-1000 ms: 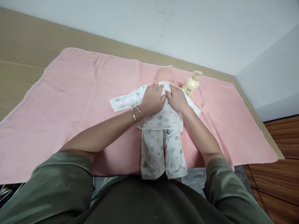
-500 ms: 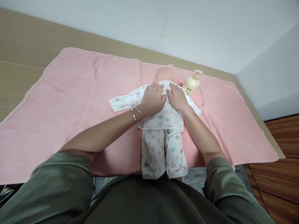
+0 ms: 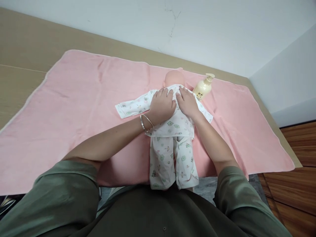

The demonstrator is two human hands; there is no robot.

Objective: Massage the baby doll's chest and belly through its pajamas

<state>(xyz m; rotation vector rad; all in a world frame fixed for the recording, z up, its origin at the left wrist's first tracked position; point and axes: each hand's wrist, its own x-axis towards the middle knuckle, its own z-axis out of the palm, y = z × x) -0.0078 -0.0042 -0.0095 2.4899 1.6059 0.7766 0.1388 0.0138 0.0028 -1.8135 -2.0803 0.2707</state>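
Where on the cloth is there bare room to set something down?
The cloth is bare left of the doll's outstretched sleeve, and from the bottle to its right edge. Crowded: the doll's upper body, under the left hand and right hand.

From here I'm seeing a doll (image 3: pixel 181 126) lying stretched out on a pink blanket (image 3: pixel 98 98), bald head (image 3: pixel 174 78) pointing twd the far edge, feet end reaching the near edge. It's wearing a wht top w/ small grn & pink prints + matching trousers (image 3: pixel 161 161); both long sleeves (image 3: pixel 135 107) are spreading sideways.
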